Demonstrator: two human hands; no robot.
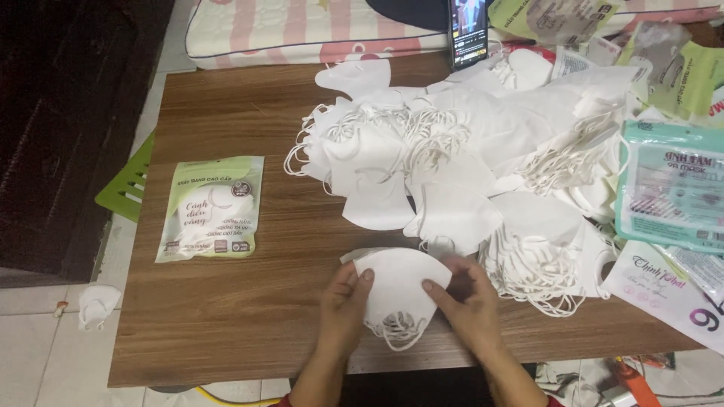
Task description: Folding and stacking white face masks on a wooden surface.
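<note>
White fabric mask [398,285] — soft, curved — pinched between left hand [343,310] and right hand [469,307].

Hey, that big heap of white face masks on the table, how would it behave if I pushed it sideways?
The pile of masks would probably slump and spread, not slide as one: the pieces lie loose and overlapping. The tangled ear loops may drag neighbours along. They look thin and light, like the folded mask held between the left hand and right hand.

Bare table [249,316] lies open leftward to the green packet [211,207]; the mask heap [483,143] blocks ahead and right.
</note>
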